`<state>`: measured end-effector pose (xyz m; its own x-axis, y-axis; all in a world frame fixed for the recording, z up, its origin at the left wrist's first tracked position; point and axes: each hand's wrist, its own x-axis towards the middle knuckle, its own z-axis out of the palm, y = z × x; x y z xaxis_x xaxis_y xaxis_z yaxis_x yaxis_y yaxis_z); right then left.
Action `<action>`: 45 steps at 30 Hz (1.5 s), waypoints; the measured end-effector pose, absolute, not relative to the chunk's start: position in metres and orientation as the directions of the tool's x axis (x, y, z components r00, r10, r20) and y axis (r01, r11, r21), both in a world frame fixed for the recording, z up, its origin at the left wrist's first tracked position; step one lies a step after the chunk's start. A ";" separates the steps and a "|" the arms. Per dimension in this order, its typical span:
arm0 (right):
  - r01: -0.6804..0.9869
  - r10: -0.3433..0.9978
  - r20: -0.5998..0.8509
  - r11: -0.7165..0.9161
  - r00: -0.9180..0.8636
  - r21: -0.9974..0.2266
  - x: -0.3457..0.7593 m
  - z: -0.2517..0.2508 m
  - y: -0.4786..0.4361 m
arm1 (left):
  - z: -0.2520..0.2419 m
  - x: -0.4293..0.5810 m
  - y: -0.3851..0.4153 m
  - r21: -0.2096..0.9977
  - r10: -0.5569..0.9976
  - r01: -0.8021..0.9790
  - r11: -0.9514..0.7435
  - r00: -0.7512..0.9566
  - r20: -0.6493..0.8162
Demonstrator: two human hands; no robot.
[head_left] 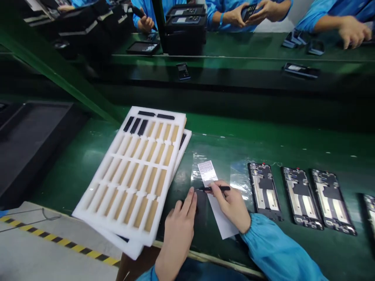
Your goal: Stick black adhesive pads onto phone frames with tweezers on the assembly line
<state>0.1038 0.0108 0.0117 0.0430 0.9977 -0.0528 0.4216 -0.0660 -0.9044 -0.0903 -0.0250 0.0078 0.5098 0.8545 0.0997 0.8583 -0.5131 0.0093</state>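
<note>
My right hand (230,205) is closed round slim black tweezers (225,188), their tip pointing left. It rests over a white sticker sheet (224,222) with rows of small dark dots at its far end. Fingers stretched forward, my left hand (179,226) lies on the bench, its fingertips near the tweezers' tip and at the edge of a dark flat piece (200,203). Whether anything sits at the tip is too small to tell. To the right stand opened phone bodies in a row, the nearest phone (265,191) just beyond my right wrist.
A white foam tray (140,160) with several black strips lies at left, stacked askew on another tray (187,136). Behind runs a lower dark channel carrying a phone (183,72) and another phone (301,70). Co-workers in blue sleeves handle devices across it. A green post (61,78) slants at left.
</note>
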 end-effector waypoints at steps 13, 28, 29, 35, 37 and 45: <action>0.117 0.951 -0.181 -0.215 0.251 -0.969 0.117 0.058 -0.031 | 0.057 -0.069 -0.020 0.754 0.778 -0.247 0.609 0.373 -0.505; 0.213 0.960 -0.067 -0.128 0.271 -0.969 0.120 0.072 -0.041 | 0.072 -0.048 -0.022 0.595 0.753 -0.462 0.657 0.437 -0.492; 0.250 0.963 -0.034 -0.104 0.269 -0.963 0.120 0.072 -0.042 | 0.072 -0.046 -0.022 0.590 0.755 -0.471 0.656 0.423 -0.501; 0.441 0.962 0.254 0.186 0.099 -0.878 0.113 0.066 -0.055 | 0.073 -0.037 -0.023 0.555 0.748 -0.510 0.658 0.352 -0.564; 0.492 0.913 0.396 0.392 -0.103 -0.777 0.119 0.067 -0.059 | 0.070 -0.035 -0.023 0.555 0.754 -0.534 0.638 0.288 -0.590; 0.482 0.773 0.246 -0.087 0.585 -0.872 0.225 0.064 0.026 | 0.047 -0.039 0.008 0.957 0.956 -0.006 0.291 -0.016 -0.291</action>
